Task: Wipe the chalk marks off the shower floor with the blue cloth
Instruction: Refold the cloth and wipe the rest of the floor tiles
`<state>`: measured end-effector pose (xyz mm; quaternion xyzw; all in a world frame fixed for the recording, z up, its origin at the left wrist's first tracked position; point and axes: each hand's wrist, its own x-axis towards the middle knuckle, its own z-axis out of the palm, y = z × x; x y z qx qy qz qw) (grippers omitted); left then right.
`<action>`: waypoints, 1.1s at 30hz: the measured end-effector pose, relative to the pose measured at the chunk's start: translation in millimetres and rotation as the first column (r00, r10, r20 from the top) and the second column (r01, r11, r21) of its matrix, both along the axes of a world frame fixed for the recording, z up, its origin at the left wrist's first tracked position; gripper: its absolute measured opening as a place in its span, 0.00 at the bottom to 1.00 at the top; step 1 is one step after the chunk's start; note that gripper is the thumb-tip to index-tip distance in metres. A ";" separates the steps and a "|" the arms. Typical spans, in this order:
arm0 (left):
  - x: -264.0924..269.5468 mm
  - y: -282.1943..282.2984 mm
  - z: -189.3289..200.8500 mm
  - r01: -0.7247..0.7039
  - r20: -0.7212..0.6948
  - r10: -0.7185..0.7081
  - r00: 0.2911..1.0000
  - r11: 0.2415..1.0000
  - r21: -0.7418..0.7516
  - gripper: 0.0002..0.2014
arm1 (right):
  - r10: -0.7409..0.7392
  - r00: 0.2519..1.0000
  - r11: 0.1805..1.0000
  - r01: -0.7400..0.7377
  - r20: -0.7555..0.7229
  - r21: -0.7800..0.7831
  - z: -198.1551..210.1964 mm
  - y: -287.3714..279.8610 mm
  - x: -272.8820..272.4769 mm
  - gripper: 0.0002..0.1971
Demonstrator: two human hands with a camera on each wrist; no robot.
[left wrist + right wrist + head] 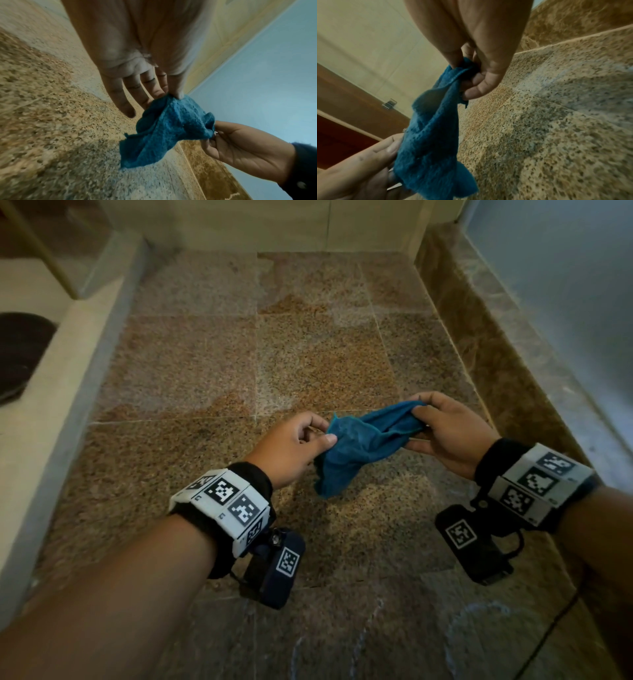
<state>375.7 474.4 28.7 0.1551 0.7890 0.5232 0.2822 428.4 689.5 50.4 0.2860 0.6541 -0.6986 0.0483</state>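
Hands meet over the shower floor [191, 364] in the middle of the head view, with the blue cloth [363, 443] stretched between them above the speckled brown tiles. The left hand [291, 446], just left of centre, pinches one edge of the cloth between thumb and forefinger; in the left wrist view its other fingers [120, 94] hang fairly straight, clear of the fabric. The right hand [445, 433], right of centre, has its grip closed round the opposite end, fingers curled over a bunched fold, which the right wrist view shows tucked between thumb and fingers [476, 89]. The cloth sags between the two grips, and a loose corner hangs toward the floor below the left hand; whether it touches the tiles cannot be told.

Chalk marks [455, 635] show as pale curved lines on the darker tiles at the lower right of the head view, near the bottom edge, well apart from the cloth. A whitish smear lies on the tiles just under the cloth. Each wrist carries a band [226, 505] of black-and-white markers. A marble-patterned kerb [486, 361] runs along the right side of the floor, and a pale raised ledge [61, 392] along the left.
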 end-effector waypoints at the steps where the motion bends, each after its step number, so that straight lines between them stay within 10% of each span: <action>1: 0.8 -0.1 0.2 0.012 -0.009 -0.012 1.000 1.000 -0.009 0.00 | 0.004 1.000 1.000 -0.005 0.012 0.017 -0.7 -0.1 0.0 0.09; 9: -3.4 -16.4 -9.2 0.051 -0.154 -0.062 0.986 0.996 -0.075 0.04 | -0.010 0.994 0.993 -0.003 0.111 0.119 -1.1 5.8 -3.4 0.10; 14: 0.2 -23.2 -8.5 0.477 0.034 -0.499 0.866 0.803 -0.357 0.07 | -0.113 0.993 0.963 0.105 -0.018 -0.247 2.0 1.5 -8.9 0.13; 21: -3.3 -9.9 -0.3 0.105 -0.146 -0.138 0.980 0.971 -0.214 0.26 | -0.114 0.993 0.878 0.102 0.002 -0.467 8.1 -5.2 -7.9 0.14; 26: -1.7 6.8 0.7 0.188 -0.176 -0.244 0.954 0.939 -0.287 0.19 | 0.028 0.999 0.888 -0.041 -0.035 -0.458 13.5 -8.7 -7.0 0.14; 28: -2.7 8.8 1.3 0.164 -0.200 -0.211 0.957 0.959 -0.231 0.02 | 0.035 0.997 0.934 -0.055 -0.062 -0.353 11.8 -7.4 -8.6 0.11; 33: -3.3 2.4 -0.2 0.097 -0.074 -0.101 0.992 0.994 -0.059 0.08 | 0.161 0.987 0.911 -0.158 0.023 0.380 -4.0 10.4 -9.9 0.07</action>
